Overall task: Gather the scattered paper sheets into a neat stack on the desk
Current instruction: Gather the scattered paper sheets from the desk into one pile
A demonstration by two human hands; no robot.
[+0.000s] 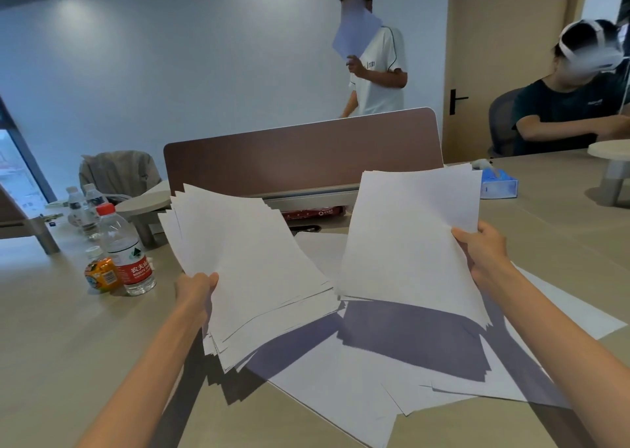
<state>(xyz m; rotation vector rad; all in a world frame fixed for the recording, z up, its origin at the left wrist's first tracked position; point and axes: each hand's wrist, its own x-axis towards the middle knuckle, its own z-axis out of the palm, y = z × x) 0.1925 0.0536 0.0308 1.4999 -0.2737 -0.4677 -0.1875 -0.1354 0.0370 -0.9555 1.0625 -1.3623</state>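
White paper was split into two bundles held up above a pale wood desk. The left hand gripped the thick bundle, fanned and uneven, by its left edge, with fingers curled underneath and thumb on top. The right hand pinched the thinner bundle at its right edge, thumb in front. Loose sheets lay overlapping on the desk beneath both bundles, partly in their shadow.

At the left stood a clear water bottle with a red cap and label; its fill level was unclear. Just beside it, a small capped bottle held orange drink. At the far right, a blue box had something pale blue poking from its top. A brown divider panel rose behind the desk, with a standing person beyond it.
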